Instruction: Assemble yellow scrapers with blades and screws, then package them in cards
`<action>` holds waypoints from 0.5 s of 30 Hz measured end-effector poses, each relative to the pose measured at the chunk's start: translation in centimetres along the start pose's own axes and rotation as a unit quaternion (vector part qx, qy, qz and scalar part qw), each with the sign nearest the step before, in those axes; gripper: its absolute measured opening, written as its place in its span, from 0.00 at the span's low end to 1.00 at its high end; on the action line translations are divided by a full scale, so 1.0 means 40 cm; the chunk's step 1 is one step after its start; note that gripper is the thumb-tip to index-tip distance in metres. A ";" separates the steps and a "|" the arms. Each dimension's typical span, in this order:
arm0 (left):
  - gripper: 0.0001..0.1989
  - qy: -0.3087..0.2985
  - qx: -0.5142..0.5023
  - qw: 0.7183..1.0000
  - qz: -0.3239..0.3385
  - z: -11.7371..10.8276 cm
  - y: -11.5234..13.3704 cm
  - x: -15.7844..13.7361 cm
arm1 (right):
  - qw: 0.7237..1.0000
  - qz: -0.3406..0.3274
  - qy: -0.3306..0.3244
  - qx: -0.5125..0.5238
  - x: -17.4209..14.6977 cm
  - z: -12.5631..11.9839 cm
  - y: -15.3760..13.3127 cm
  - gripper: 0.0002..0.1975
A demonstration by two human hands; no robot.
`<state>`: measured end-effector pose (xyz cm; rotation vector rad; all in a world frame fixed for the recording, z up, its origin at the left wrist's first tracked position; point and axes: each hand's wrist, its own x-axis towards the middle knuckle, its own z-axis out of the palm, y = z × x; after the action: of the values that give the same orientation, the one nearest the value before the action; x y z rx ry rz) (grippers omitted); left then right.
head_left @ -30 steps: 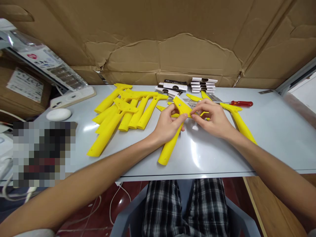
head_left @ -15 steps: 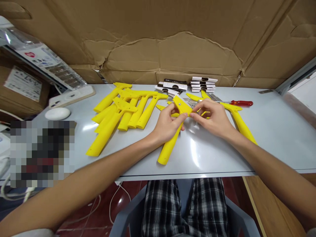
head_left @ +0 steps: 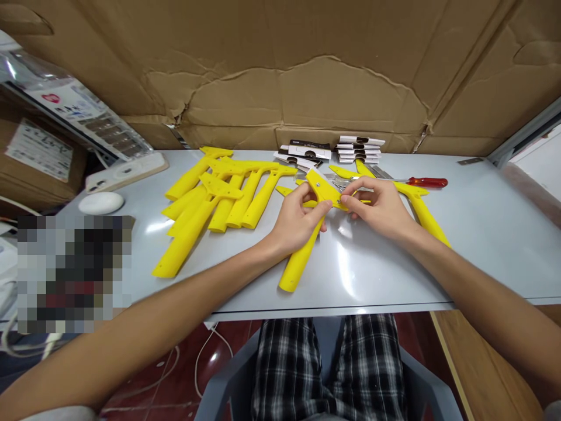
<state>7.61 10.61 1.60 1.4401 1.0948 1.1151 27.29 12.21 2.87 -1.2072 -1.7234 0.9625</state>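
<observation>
My left hand (head_left: 298,219) is closed round the neck of a yellow scraper (head_left: 300,260), its thumb lying on the front of the head. The scraper is tilted, head up and handle end down towards the table's front edge. One screw (head_left: 318,184) sits in the left part of the head and another screw (head_left: 339,202) shows at the right corner. A pale blade edge shows along the top. My right hand (head_left: 379,204) pinches that right corner between thumb and fingers, beside the second screw. Its fingertips partly hide the corner.
Several yellow scraper handles (head_left: 188,237) lie to the left. Another yellow handle (head_left: 429,219) lies right, near a red-handled screwdriver (head_left: 427,182). Small blade boxes (head_left: 359,151) are stacked at the back before a cardboard wall (head_left: 280,70). A white mouse (head_left: 101,202) and power strip (head_left: 127,172) are left.
My right fingertips have shifted slightly at the head's right corner, and a screw there is now visible. My left hand keeps its hold on the scraper.
</observation>
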 end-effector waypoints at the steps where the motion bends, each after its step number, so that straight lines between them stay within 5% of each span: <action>1: 0.09 -0.001 0.001 1.000 -0.001 0.000 -0.001 0.000 | 1.000 0.006 -0.001 0.003 0.000 0.000 -0.001 0.11; 15: 0.08 0.001 0.013 1.000 -0.004 0.000 0.007 -0.002 | 0.999 0.027 -0.008 0.018 0.002 -0.005 -0.007 0.11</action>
<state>7.61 10.51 1.88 1.4553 1.1184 1.1003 27.37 12.23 3.20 -1.2314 -1.6862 1.0354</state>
